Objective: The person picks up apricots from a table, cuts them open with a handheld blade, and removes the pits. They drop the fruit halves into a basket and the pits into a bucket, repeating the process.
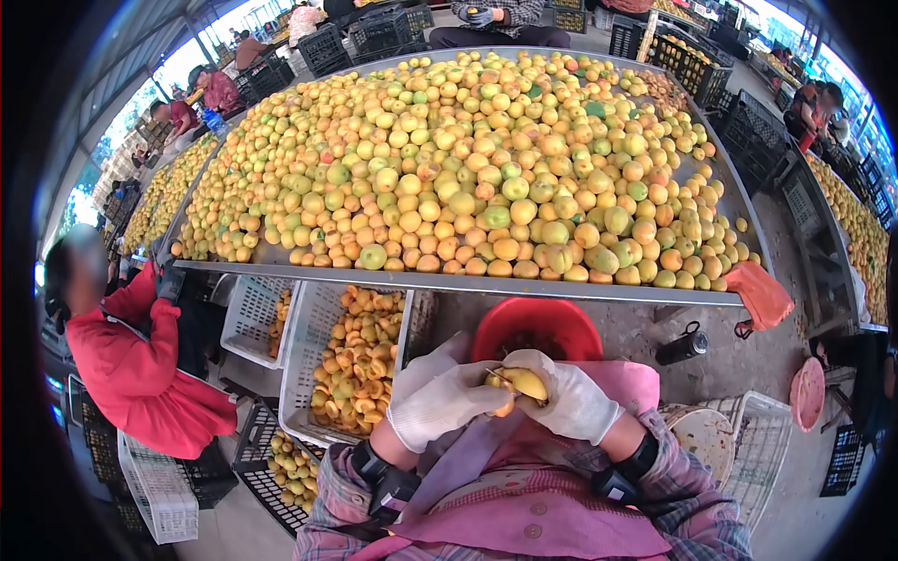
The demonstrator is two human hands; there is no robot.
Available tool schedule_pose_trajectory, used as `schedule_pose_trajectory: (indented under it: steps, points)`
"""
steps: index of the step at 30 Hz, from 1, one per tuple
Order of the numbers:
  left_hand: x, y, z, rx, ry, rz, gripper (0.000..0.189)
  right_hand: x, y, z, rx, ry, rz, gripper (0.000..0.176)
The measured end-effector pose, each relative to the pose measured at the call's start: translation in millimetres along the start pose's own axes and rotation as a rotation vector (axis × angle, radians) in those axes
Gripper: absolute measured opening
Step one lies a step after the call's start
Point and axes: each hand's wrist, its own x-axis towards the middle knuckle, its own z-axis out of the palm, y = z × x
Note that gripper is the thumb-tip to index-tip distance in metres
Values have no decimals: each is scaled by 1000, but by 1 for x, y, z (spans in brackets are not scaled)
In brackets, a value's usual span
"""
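Both my hands wear white gloves and meet above a red bucket [538, 327]. My right hand [572, 400] is closed around a yellow apricot [527, 381], which looks split open. From the other side, my left hand [447, 397] pinches the same fruit with its fingertips. A small orange piece [505, 409] shows below the left fingertips. Something thin and dark lies at the split, too small to make out. Dark scraps sit inside the bucket, partly hidden behind my hands. Just left of my left hand stands a white crate [297, 374] with apricot halves [355, 360].
A metal-edged table [468, 280] heaped with apricots [449, 178] spans the front. An orange-red bag [760, 292] hangs at its right corner. A black bottle [683, 346] stands on the floor. A person in red [159, 360] is at left; another person [496, 17] sits across the table.
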Motion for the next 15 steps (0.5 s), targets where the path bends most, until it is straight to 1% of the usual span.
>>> schedule_pose_trajectory:
  steps: [1, 3, 4, 6, 7, 9, 10, 11, 12, 13, 14, 15]
  points:
    - [-1, -5, -1, -1, 0, 0, 18, 0, -1, -1, 0, 0, 1, 53]
    - [-3, -14, -3, -93, -160, 93, 26, 0, -5, -3, 1, -9, 35, 50]
    - [-4, -19, -1, -93, -160, 93, 26, 1, -5, -3, 1, -9, 35, 50]
    - [-6, -27, 4, -111, 101, 391, 31, 2, -6, -3, -9, 34, 9, 48]
    - [-5, -26, 3, -112, 101, 391, 31, 2, -6, -3, -10, 33, 10, 48]
    - [-3, -21, 0, -214, 119, 469, 29, 2, -7, -4, 132, 174, 104, 47]
    - [-5, -19, 3, -214, 119, 469, 29, 8, -8, -7, 198, 256, 84, 46]
    - [-10, -17, 8, -525, 70, 205, 29, 6, -12, -15, 384, 189, 344, 49]
    - [-14, -16, 10, -827, 19, -69, 30, 7, -20, -24, 465, 146, 414, 50]
    - [-13, -19, 8, -827, 20, -72, 30, 6, -27, -29, 546, 102, 484, 50]
    - [-9, -24, 4, -466, 52, 139, 30, 5, -30, -30, 547, 101, 484, 50]
    - [-7, -27, 2, -100, 82, 341, 31, 5, -33, -31, 639, 50, 482, 56]
